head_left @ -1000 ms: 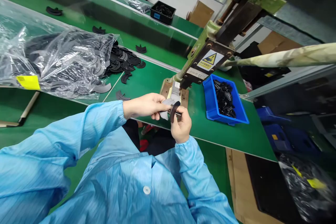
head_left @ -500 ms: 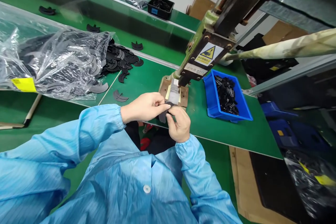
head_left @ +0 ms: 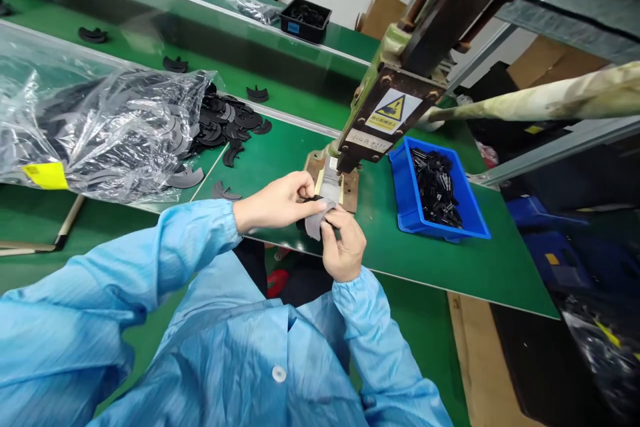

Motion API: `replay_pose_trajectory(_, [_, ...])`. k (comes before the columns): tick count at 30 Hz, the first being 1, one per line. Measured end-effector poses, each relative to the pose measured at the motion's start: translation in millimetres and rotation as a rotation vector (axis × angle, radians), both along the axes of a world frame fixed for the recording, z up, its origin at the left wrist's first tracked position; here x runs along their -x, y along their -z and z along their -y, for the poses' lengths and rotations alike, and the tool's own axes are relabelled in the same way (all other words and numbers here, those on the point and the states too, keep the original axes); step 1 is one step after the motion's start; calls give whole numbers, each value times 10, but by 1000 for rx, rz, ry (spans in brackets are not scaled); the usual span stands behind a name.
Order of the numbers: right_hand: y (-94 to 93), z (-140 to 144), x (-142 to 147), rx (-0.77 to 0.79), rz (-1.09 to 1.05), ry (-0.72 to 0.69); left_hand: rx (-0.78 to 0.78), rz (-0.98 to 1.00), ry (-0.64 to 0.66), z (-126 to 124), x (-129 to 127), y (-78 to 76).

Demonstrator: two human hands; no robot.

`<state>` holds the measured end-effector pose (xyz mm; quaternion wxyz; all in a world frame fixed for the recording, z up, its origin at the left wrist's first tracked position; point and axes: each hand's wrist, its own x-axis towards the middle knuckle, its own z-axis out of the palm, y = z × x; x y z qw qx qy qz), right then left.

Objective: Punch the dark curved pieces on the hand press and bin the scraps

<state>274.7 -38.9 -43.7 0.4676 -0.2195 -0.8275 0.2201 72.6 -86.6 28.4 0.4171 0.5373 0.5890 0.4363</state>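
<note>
Head view. A thin grey-black part [head_left: 314, 220] is pinched between the left hand [head_left: 277, 203] and the right hand [head_left: 343, 247], at the near edge of the green bench [head_left: 450, 260] and just in front of the press [head_left: 385, 113]. Both hands are closed on the part with fingers and thumb; the left grips it from the left and above, the right from below. The part's exact shape cannot be told, as it is largely covered by the fingers.

The step in hand is judged to be the preparation of the part directly before the press die [head_left: 331, 180], which lies just beyond the fingertips. For the next move, an accurate seating of the part on the die is judged to be required, with the fingers kept out from under the ram.

More dark curved parts are spilled from a clear bag [head_left: 100, 127] to the left. A blue bin [head_left: 440, 190] of small black pieces stands just right of the press.

Writing: a yellow triangular warning sign [head_left: 391, 109] is fixed to the press head, with a white plate below it; the characters are too small to be read. A yellow tag [head_left: 46, 175] lies on the bag; no writing can be made out on it.
</note>
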Motion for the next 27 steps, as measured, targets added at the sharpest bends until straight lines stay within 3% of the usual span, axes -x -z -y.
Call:
replay_pose_trajectory(4, [-5,-84,-74,19,-15,-4,158,252,214,5,154,72])
replay_pose_trajectory(6, [7,-138,-157,58,10,31,216,266,211,-91,309,150])
replay_pose_trajectory(9, [69,-217,-374,159,38,165,189,248,-131,-488,650,312])
replay_pose_trajectory(11, [115,-261,-548,203,46,246,217,248,-385,-913,885,399])
replay_pose_trajectory(12, [128,-280,-632,206,53,272,250,279,-445,-1155,984,422])
replay_pose_trajectory(16, [71,-370,-947,145,116,341,236,310,-540,-2063,1171,380])
replay_pose_trajectory(19, [-74,-556,-1253,92,165,418,218,321,-533,-2413,1162,339])
replay_pose_trajectory(23, [-337,-1145,-1762,103,446,615,260,276,-502,-2335,1100,408])
replay_pose_trajectory(27, [-517,-1987,-2053,174,667,627,240,177,-404,-1792,1000,433])
